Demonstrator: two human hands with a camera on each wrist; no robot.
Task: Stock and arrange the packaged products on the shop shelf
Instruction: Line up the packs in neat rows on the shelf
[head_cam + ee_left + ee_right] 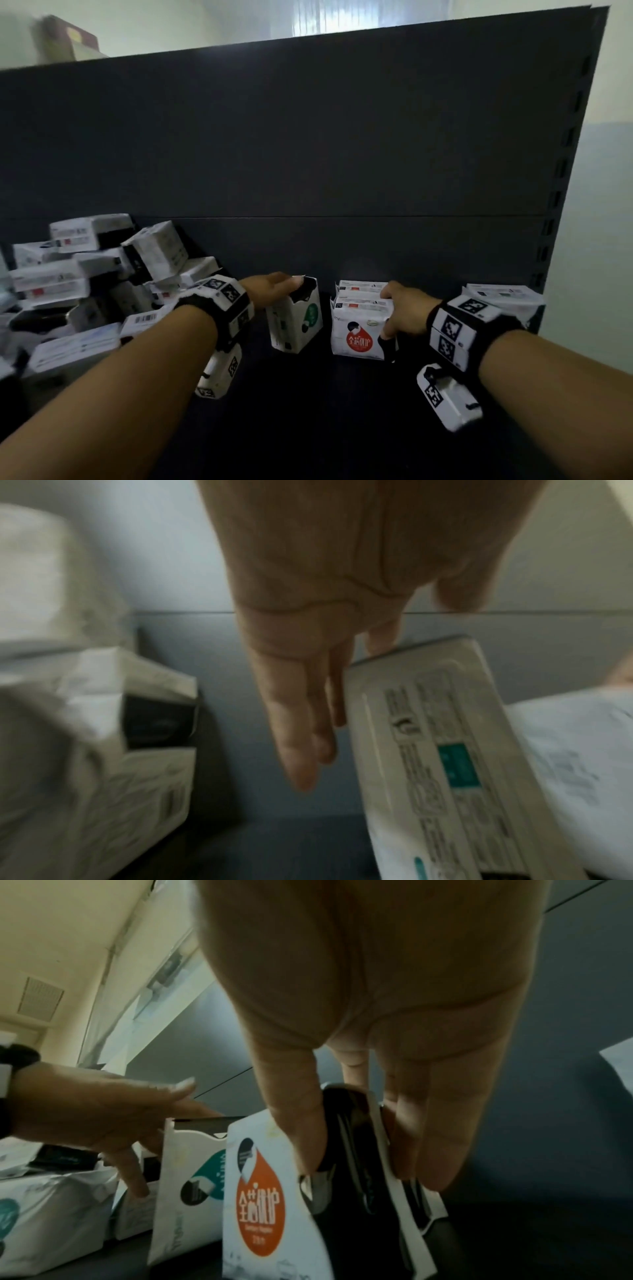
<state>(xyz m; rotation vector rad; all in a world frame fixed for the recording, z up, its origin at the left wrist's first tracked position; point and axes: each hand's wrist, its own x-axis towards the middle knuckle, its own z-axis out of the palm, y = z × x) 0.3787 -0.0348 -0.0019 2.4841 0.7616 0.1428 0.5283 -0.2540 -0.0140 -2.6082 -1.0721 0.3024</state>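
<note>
The back panel (308, 137) is dark grey. The orange-drop pack (358, 337) is white, its drop lettered in white; left of it the green-circle pack (296, 322) is white with a black top. Wrist bands (455, 329) carry black-and-white square markers.

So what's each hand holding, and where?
Right hand grips the red-label pack by its right end, thumb on front, fingers behind. Left hand only touches the green-label pack at its top, fingers straight.

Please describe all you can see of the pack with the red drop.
The pack with the red drop is a soft white plastic packet with a black side and Chinese lettering on the drop. It stands upright on the dark shelf, similar packs close behind it. The right hand pinches its right edge, thumb on the front.
</note>
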